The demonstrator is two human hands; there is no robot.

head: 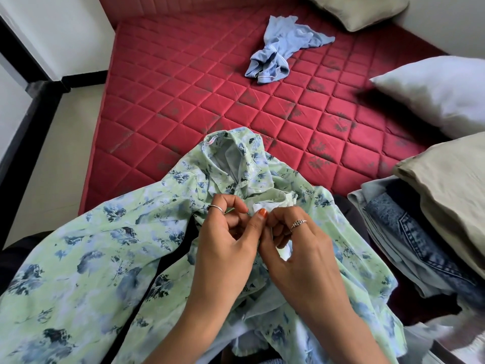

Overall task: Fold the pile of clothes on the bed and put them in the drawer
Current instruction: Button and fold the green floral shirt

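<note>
Head view: red quilted mattress (pixel 183 82) | four pillows at right | your pale-green blue-flowered shirt (pixel 86 258), crumpled, near centre | one blue garment (pixel 280 48) far | folded jeans stack (pixel 409 240) right | left hand (pixel 225 240) and right hand (pixel 301 248) both pinching shirt placket.

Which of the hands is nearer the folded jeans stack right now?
Right. The right hand pinches the floral shirt just left of the jeans stack; the left hand pinches the shirt farther left, beyond the right hand.

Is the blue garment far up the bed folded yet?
No. The blue garment lies crumpled and bunched on the red mattress, untouched by either hand.
</note>
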